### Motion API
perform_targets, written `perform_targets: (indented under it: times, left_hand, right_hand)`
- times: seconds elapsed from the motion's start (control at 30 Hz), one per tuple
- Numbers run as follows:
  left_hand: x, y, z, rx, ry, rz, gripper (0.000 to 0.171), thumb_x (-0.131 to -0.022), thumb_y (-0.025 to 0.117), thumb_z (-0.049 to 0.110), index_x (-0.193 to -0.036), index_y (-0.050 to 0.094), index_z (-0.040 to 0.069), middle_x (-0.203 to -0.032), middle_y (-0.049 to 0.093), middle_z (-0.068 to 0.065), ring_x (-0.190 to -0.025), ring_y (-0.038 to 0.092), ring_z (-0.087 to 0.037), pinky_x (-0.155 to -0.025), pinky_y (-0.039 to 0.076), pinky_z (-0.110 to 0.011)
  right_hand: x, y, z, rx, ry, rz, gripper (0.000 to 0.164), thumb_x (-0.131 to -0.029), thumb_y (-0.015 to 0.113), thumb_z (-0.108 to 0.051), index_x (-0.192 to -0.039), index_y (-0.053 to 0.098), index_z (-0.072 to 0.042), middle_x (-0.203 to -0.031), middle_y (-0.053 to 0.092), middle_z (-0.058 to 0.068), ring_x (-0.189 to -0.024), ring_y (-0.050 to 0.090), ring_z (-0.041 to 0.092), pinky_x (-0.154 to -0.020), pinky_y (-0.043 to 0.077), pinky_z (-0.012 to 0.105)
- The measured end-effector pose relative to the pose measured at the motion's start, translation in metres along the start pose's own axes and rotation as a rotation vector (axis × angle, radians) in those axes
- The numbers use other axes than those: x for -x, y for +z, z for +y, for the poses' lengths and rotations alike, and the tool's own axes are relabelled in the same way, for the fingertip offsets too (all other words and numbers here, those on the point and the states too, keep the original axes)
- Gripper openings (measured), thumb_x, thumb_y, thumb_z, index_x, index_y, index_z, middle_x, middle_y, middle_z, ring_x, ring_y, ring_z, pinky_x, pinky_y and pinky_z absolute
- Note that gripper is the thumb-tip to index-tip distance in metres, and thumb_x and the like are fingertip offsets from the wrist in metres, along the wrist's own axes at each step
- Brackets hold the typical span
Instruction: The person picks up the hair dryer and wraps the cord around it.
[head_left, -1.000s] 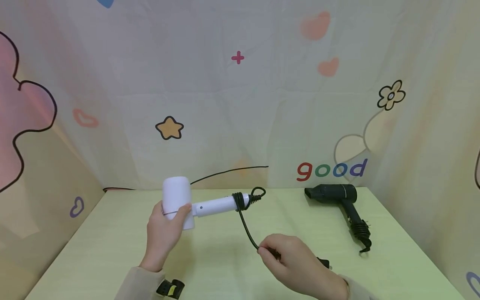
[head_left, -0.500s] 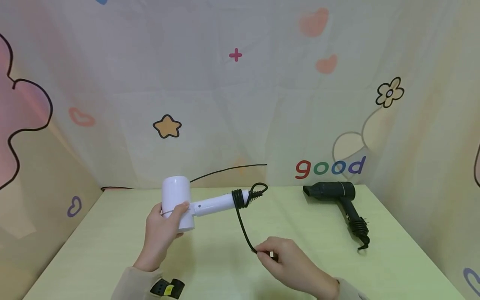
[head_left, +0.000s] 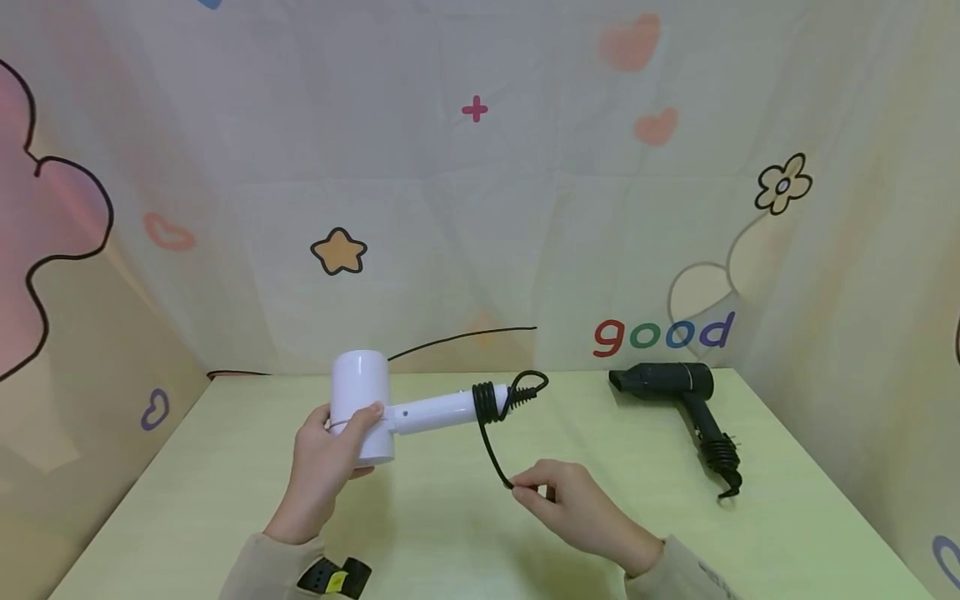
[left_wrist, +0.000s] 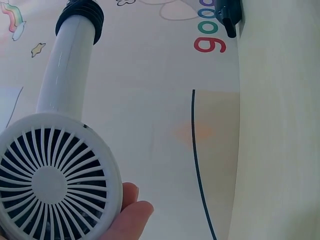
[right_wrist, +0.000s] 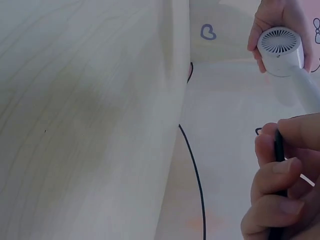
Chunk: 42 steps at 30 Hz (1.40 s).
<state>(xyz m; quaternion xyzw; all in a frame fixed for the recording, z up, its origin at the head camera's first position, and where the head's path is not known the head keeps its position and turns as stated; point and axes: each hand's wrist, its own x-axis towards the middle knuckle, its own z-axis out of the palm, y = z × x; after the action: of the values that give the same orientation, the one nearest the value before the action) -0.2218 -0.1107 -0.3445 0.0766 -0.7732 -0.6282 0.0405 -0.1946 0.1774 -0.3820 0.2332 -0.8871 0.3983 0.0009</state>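
Observation:
My left hand [head_left: 324,467] grips a white hair dryer [head_left: 438,412] by its barrel, thumb across the front, with the handle pointing right. Black cord [head_left: 486,403] is wound in several turns round the handle's end, where a small loop sticks out. A loose length of this cord runs down to my right hand [head_left: 585,510], which pinches it between thumb and forefinger. In the right wrist view the cord [right_wrist: 279,145] passes down through the curled fingers [right_wrist: 275,175]. The dryer's round vent grille [left_wrist: 49,185] faces the left wrist camera.
On the right of the pale table [head_left: 442,533] lies a black hair dryer [head_left: 667,382] with its cord wrapped round its handle. A printed curtain [head_left: 420,183] stands behind the table and along both sides. A black and yellow strap [head_left: 335,577] sits at the left wrist.
My right hand has risen slightly, and the loose cord between it and the handle is shorter. The cord's plug, seen behind that hand a second ago, is hidden now. The black dryer stays put.

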Motion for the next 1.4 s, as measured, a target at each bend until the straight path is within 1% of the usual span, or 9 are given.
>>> perform_targets:
  times: [0.33, 0.53, 0.7, 0.87, 0.97, 1.03, 1.17, 1.27, 1.4]
  left_hand:
    - [0.004, 0.001, 0.004, 0.016, -0.011, -0.055, 0.071, -0.086, 0.064, 0.045, -0.135, 0.037, 0.001, -0.121, 0.052, -0.021, -0.096, 0.061, -0.029, -0.068, 0.057, -0.036]
    - [0.005, 0.001, 0.003, 0.024, -0.013, -0.082, 0.068, -0.086, 0.065, 0.042, -0.133, 0.039, 0.001, -0.12, 0.053, -0.022, -0.089, 0.063, -0.024, -0.066, 0.057, -0.037]
    - [0.006, 0.001, 0.003, 0.033, -0.02, -0.104, 0.068, -0.086, 0.066, 0.042, -0.134, 0.039, 0.002, -0.12, 0.054, -0.021, -0.087, 0.064, -0.023, -0.067, 0.057, -0.037]
    - [0.007, 0.0, 0.003, 0.031, -0.021, -0.117, 0.068, -0.084, 0.068, 0.041, -0.134, 0.04, 0.004, -0.12, 0.055, -0.021, -0.088, 0.064, -0.024, -0.067, 0.057, -0.038]
    - [0.007, -0.001, 0.003, 0.027, -0.014, -0.125, 0.067, -0.084, 0.069, 0.039, -0.135, 0.041, 0.005, -0.118, 0.056, -0.021, -0.087, 0.064, -0.023, -0.067, 0.057, -0.038]
    - [0.007, -0.002, 0.003, 0.021, -0.01, -0.129, 0.067, -0.083, 0.07, 0.038, -0.135, 0.042, 0.007, -0.117, 0.057, -0.02, -0.086, 0.064, -0.022, -0.067, 0.057, -0.037]
    - [0.006, -0.003, 0.001, 0.011, 0.008, -0.134, 0.066, -0.082, 0.071, 0.038, -0.134, 0.043, 0.009, -0.114, 0.059, -0.019, -0.085, 0.064, -0.022, -0.066, 0.056, -0.037]
    - [0.005, -0.002, -0.002, 0.002, 0.023, -0.133, 0.064, -0.081, 0.073, 0.037, -0.132, 0.046, 0.011, -0.112, 0.06, -0.017, -0.083, 0.064, -0.022, -0.064, 0.056, -0.036]
    - [0.005, -0.002, -0.005, -0.012, 0.046, -0.134, 0.064, -0.079, 0.075, 0.035, -0.132, 0.047, 0.013, -0.11, 0.061, -0.016, -0.081, 0.064, -0.02, -0.063, 0.055, -0.036]
  right_hand:
    - [-0.014, 0.001, 0.015, -0.014, 0.037, -0.003, 0.02, -0.092, 0.061, -0.025, -0.098, 0.074, -0.011, -0.093, 0.071, 0.005, -0.062, 0.047, 0.005, -0.055, 0.042, 0.02]
    - [-0.023, -0.003, 0.022, -0.039, 0.111, -0.004, 0.021, -0.091, 0.062, -0.031, -0.094, 0.074, -0.014, -0.085, 0.069, 0.002, -0.061, 0.05, 0.008, -0.053, 0.043, 0.023]
    - [-0.033, -0.009, 0.024, -0.006, 0.138, 0.036, 0.023, -0.088, 0.065, -0.033, -0.088, 0.074, -0.012, -0.075, 0.066, -0.002, -0.065, 0.054, 0.011, -0.052, 0.043, 0.024]
    - [-0.039, -0.019, 0.022, 0.048, 0.172, 0.077, 0.016, -0.086, 0.068, -0.021, -0.081, 0.07, -0.006, -0.071, 0.062, 0.0, -0.063, 0.048, 0.011, -0.054, 0.038, 0.025]
    - [-0.043, -0.026, 0.019, 0.057, 0.12, 0.082, 0.003, -0.084, 0.066, -0.007, -0.082, 0.067, -0.004, -0.077, 0.063, 0.003, -0.069, 0.048, 0.013, -0.062, 0.04, 0.027]
    - [-0.047, -0.03, 0.017, 0.066, 0.056, 0.076, 0.004, -0.083, 0.064, -0.001, -0.081, 0.066, -0.004, -0.078, 0.065, 0.004, -0.071, 0.05, 0.013, -0.064, 0.042, 0.027]
    - [-0.054, -0.037, 0.015, 0.097, -0.009, 0.055, 0.023, -0.09, 0.063, -0.02, -0.071, 0.064, -0.007, -0.062, 0.056, -0.003, -0.059, 0.045, 0.009, -0.054, 0.039, 0.022]
    - [-0.059, -0.042, 0.016, 0.167, 0.01, 0.058, 0.039, -0.089, 0.062, -0.041, -0.063, 0.059, -0.012, -0.054, 0.044, -0.008, -0.052, 0.037, 0.005, -0.048, 0.032, 0.02]
    - [-0.064, -0.048, 0.014, 0.255, 0.028, 0.066, 0.041, -0.086, 0.063, -0.045, -0.062, 0.056, -0.014, -0.054, 0.037, -0.009, -0.051, 0.032, 0.005, -0.049, 0.028, 0.02]
